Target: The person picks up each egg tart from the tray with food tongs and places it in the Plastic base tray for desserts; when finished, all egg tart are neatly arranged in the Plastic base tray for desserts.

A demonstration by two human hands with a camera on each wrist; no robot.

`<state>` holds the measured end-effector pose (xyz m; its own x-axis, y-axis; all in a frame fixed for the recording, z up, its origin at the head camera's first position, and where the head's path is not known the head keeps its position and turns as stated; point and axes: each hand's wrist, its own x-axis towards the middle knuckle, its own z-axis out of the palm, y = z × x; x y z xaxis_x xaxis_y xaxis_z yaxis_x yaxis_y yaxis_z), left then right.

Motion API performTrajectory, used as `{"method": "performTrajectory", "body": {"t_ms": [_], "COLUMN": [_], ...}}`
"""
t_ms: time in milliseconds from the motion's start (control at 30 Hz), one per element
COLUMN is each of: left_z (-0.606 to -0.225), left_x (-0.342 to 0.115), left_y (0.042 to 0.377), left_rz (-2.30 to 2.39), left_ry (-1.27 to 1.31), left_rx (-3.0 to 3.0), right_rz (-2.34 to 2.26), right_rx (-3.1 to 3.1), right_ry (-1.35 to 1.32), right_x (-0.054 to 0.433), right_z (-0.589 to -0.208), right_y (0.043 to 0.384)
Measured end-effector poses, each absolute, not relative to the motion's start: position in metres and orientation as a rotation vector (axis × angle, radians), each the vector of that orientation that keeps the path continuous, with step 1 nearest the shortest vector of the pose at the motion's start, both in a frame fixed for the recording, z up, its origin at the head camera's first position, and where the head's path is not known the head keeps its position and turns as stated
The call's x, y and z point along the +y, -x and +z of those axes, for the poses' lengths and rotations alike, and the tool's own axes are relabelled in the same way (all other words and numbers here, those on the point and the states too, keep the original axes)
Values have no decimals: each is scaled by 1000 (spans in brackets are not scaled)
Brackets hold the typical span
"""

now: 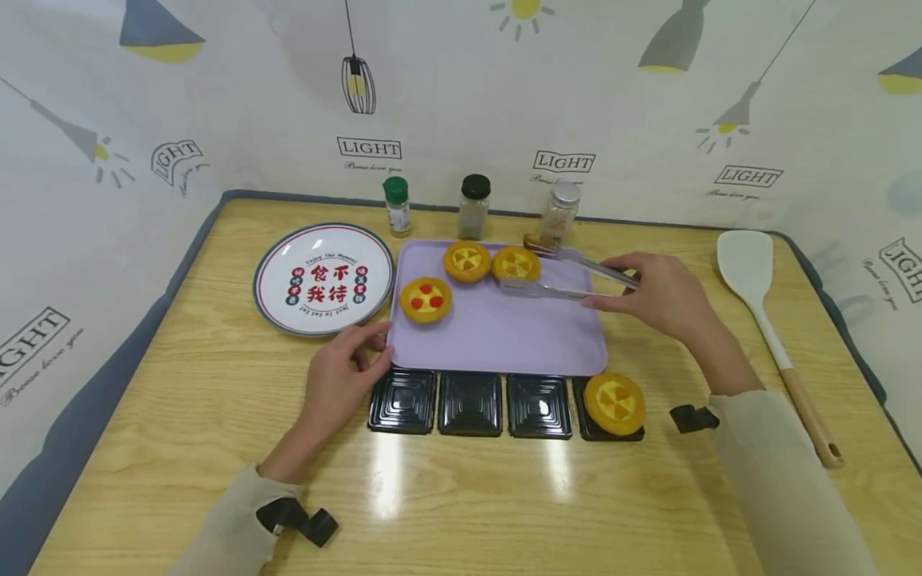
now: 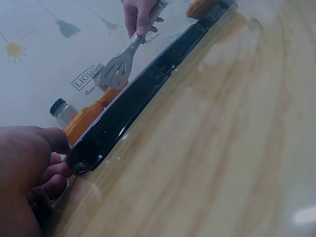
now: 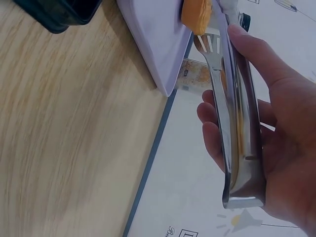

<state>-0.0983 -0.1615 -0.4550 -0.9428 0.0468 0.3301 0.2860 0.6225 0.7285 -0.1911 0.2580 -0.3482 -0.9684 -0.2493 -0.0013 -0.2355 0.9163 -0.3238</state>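
My right hand holds metal tongs, their arms spread apart. One slotted end is beyond and the other in front of a yellow-topped egg tart on a lavender tray. Beside that tart sits a second yellow-topped tart. Further left on the tray lies a tart with red dots. My left hand grips the tray's left edge near its front corner, thumb and fingers bent. In the left wrist view, its thumb and fingers meet at the tray's end.
Several black square holders line the tray's front; the rightmost bears another tart. A white plate is at left. Behind stand green-capped, black-capped and silver-capped jars. A white spatula lies at right.
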Motion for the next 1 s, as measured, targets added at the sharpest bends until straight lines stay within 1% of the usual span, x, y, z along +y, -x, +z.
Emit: {"method": "performTrajectory", "body": {"t_ms": [1000], "left_z": [-453], "left_x": [-161], "left_y": [97], "left_rz": [-1213], "left_ry": [259], "left_rx": [-2585], "right_rz": [-472], "right_rx": [3129], "right_ry": [452], "right_x": [256], "right_z": [-353], "right_y": [188]}}
